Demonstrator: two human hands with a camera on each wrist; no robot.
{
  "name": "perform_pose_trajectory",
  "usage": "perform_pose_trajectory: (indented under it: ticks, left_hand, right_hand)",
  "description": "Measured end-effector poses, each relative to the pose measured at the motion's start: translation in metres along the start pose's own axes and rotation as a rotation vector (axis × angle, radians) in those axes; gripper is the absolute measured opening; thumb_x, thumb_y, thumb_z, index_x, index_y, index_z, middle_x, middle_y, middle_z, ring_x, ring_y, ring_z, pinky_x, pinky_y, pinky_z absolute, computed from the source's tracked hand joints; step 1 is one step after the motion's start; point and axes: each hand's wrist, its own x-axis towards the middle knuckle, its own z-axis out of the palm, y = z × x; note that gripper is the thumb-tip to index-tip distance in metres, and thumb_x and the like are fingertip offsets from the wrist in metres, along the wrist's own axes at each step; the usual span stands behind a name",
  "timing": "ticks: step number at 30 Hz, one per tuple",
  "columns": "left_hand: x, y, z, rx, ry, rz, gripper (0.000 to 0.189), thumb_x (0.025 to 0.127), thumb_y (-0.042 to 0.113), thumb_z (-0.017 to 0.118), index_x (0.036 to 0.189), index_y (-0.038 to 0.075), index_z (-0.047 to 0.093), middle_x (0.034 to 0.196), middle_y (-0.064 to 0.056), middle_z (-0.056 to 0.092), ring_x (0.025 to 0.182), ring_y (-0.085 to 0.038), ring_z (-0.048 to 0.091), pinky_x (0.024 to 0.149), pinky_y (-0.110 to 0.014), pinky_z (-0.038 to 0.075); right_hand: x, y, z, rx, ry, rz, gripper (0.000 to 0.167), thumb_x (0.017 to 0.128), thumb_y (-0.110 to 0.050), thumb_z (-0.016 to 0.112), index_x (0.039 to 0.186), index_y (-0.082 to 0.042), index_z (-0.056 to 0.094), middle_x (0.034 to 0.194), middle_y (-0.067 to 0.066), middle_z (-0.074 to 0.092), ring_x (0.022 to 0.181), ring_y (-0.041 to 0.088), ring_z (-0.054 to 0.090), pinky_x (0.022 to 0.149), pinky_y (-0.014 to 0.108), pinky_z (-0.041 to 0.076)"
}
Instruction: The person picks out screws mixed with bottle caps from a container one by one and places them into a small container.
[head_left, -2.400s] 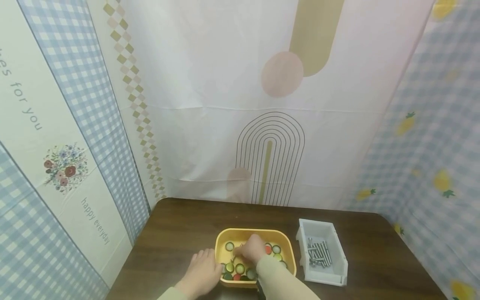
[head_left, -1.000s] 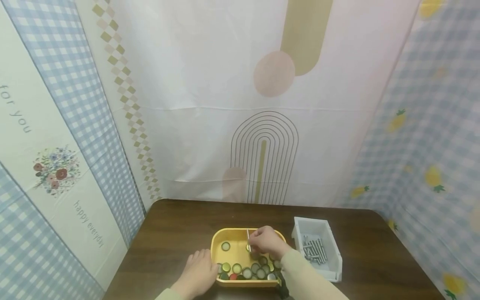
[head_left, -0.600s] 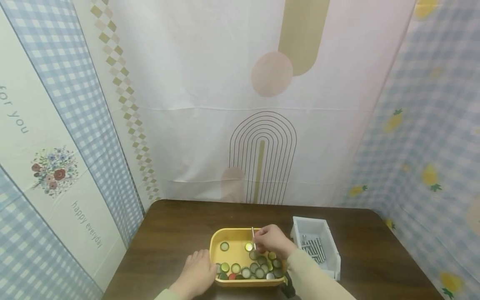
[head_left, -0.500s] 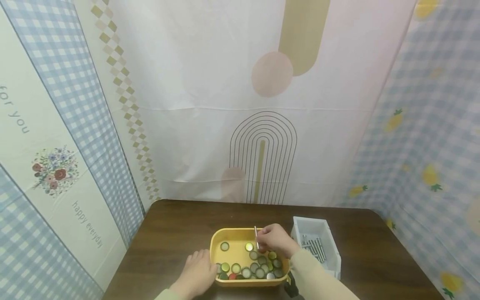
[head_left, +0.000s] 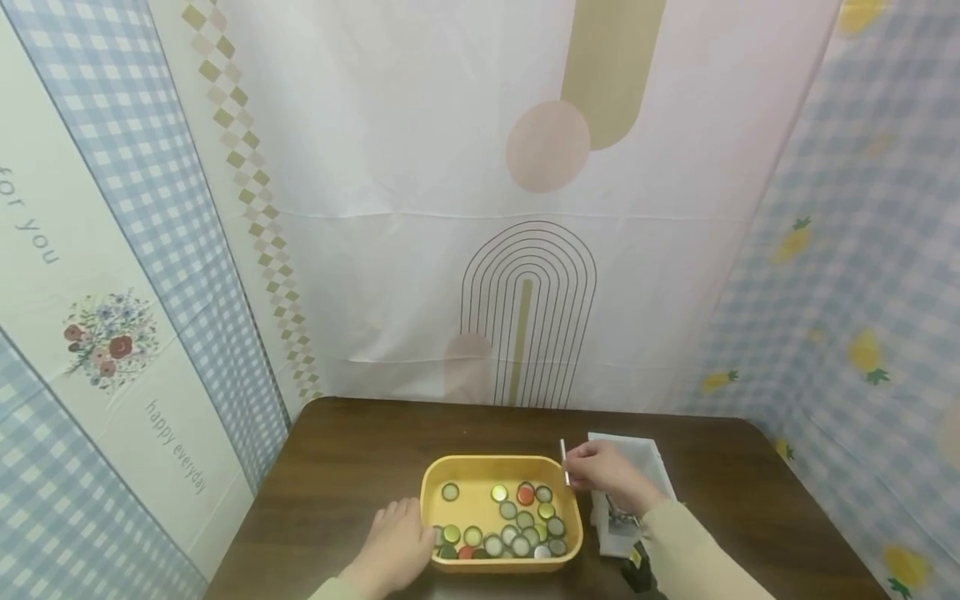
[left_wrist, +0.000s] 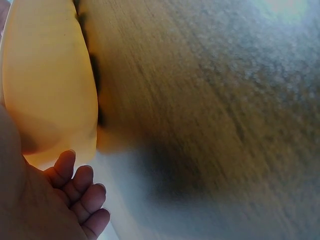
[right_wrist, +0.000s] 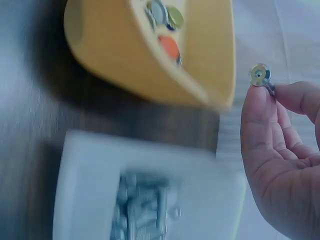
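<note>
My right hand (head_left: 617,477) pinches a silver bolt (head_left: 565,463) between thumb and fingertips, above the gap between the yellow tub and the white bin. In the right wrist view the bolt's round flat head (right_wrist: 260,74) faces the camera. My left hand (head_left: 393,543) rests against the left side of the yellow tub (head_left: 502,566), its thumb at the rim. Seen from the left wrist, its loosely bent fingers lie beside the tub's outer wall (left_wrist: 52,75); the thumb is hidden there. Several bottle caps (head_left: 525,520) lie in the tub, among them a red cap (head_left: 526,496).
Right of the tub stands a white bin (head_left: 617,543), partly covered by my right hand and sleeve. Several silver bolts (right_wrist: 145,212) lie in it. Both containers stand on a dark wooden table (head_left: 352,450), with a patterned cloth (head_left: 390,292) hanging behind.
My right hand has lifted the bolt out from among the caps and moved right, past the tub's right rim toward the white bin. My left hand has stayed by the tub.
</note>
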Motion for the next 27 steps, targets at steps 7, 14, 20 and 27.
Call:
perform_pose_trajectory:
  ticks: [7,14,20,27]
  left_hand:
    - [0.000,0.000,-0.004,-0.013,-0.016,0.004,0.022,0.091,0.023,0.048,0.096,0.002,0.052,0.082,-0.001,0.042,0.078,-0.019,0.039,0.078,-0.045,0.035]
    - [-0.002,-0.002,-0.005,-0.013,-0.020,0.000,0.021,0.091,0.023,0.049,0.095,0.003,0.052,0.081,-0.001,0.042,0.078,-0.019,0.039,0.079,-0.046,0.035]
    - [-0.002,-0.001,-0.004,-0.013,-0.016,0.005,0.020,0.090,0.023,0.049,0.094,0.004,0.052,0.080,0.000,0.042,0.077,-0.019,0.039,0.078,-0.045,0.035]
    - [-0.001,0.000,-0.003,0.073,0.009,0.025,0.021,0.090,0.026,0.050,0.089,0.005,0.051,0.078,-0.001,0.041,0.078,-0.020,0.040,0.078,-0.045,0.035]
  right_hand:
    - [-0.011,0.011,-0.043,-0.043,0.048,0.017,0.021,0.084,-0.007,0.061,0.098,0.009,0.063,0.085,0.011,0.062,0.075,0.020,0.062,0.073,0.038,0.055]
    - [-0.020,0.020,-0.054,-0.185,0.119,0.076,0.016,0.084,-0.007,0.063,0.091,0.007,0.064,0.084,0.010,0.062,0.075,0.019,0.062,0.071,0.037,0.055]
    - [-0.023,0.020,-0.059,-0.262,0.165,0.082,0.014,0.082,-0.008,0.066,0.090,0.004,0.066,0.080,0.008,0.063,0.071,0.018,0.062,0.065,0.034,0.053]
    - [-0.029,0.019,-0.060,-0.337,0.183,0.075,0.009,0.079,-0.008,0.066,0.075,-0.003,0.060,0.072,0.006,0.058,0.067,0.020,0.055,0.060,0.033,0.047]
